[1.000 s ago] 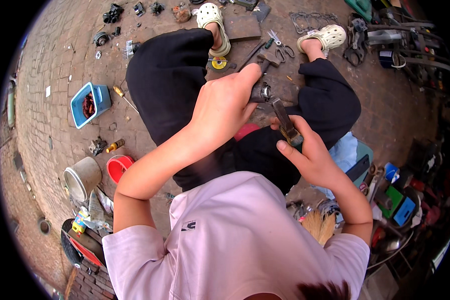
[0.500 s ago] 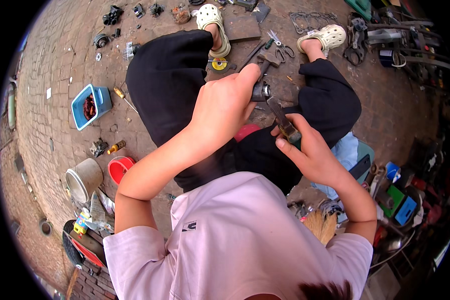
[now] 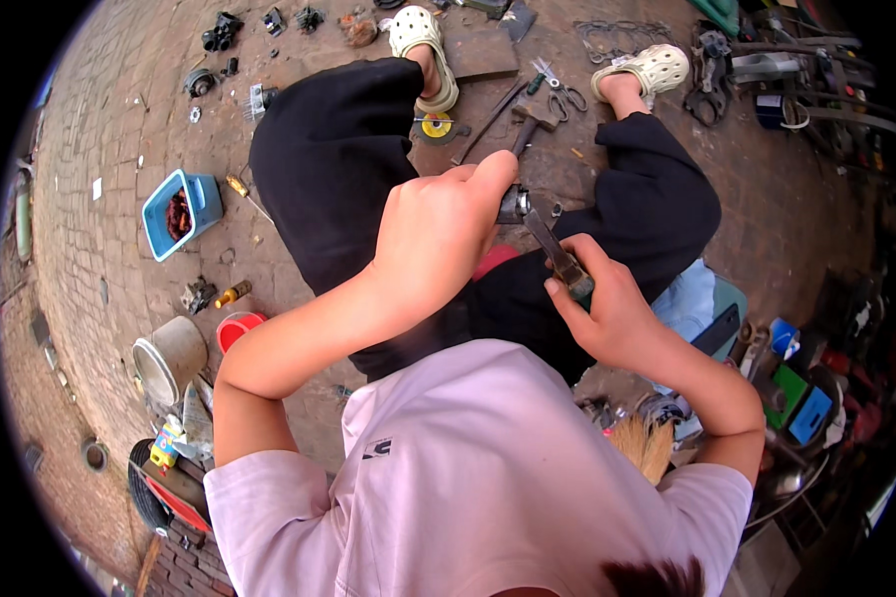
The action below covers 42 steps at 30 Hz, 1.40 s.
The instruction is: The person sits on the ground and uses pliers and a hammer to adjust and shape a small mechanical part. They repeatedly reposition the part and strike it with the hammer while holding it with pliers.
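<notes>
My left hand (image 3: 433, 231) is closed around a dark metal part (image 3: 514, 206) with a bright, round end. Most of that part is hidden behind my fingers, so I cannot tell its kind. In my closed right hand (image 3: 612, 313) is a scraper-like tool (image 3: 556, 249) with a flat dark blade and a dark green handle. Its blade slants up and left to the bright end of the metal part; whether they touch I cannot tell. Both hands are over my lap, between my knees. Just beyond them a hammer (image 3: 536, 119) lies on the ground.
Scissors (image 3: 565, 95), a yellow disc (image 3: 435, 127) and a dark rod lie between my feet. To the left stand a blue basket (image 3: 209, 199), a white bucket (image 3: 169, 358) and a red bucket (image 3: 237, 328). Metal parts and clutter fill the right side, near a straw broom (image 3: 642, 448).
My left hand and the metal part have shifted slightly down and left, showing more of the ground tools. The right hand with its tool moved slightly down; both elbows are farther out.
</notes>
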Tool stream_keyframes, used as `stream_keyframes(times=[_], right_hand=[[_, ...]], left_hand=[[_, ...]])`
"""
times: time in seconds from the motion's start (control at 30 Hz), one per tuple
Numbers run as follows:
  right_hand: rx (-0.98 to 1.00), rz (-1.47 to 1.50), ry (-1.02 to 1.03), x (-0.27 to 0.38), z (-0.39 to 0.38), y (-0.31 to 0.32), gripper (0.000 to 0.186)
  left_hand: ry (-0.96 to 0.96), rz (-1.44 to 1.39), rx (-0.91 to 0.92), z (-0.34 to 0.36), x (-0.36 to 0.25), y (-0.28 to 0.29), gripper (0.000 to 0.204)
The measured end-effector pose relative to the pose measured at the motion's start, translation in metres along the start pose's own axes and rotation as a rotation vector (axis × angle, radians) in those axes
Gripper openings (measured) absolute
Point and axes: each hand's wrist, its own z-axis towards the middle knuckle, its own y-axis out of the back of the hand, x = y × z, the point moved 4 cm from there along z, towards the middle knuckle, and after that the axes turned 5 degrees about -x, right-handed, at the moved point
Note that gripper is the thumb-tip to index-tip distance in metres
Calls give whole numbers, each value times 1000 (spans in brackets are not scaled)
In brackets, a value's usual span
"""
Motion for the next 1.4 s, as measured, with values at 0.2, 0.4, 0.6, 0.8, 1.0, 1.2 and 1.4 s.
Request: stream_keyframes(times=[0.2,0.4,0.6,0.8,1.0,1.2,1.4], right_hand=[[-39,-2,32,-2,0,-6,28],[-91,-51,59,-3,5,-4,31],[-122,12,126,19,18,8,35],[-93,20,94,13,16,8,37],[-116,-44,73,14,14,11,39],[-89,-112,15,15,11,3,42],[-51,16,-30,13,11,10,42]], left_hand=[[18,-30,29,-1,1,2,27],[320,-585,14,-3,3,-10,22],[223,-530,-103,17,-7,21,24],[164,-456,-114,14,-1,15,28],[129,-382,-170,16,3,10,29],[100,-147,-166,21,-1,7,24],[163,-327,-82,26,4,-1,28]])
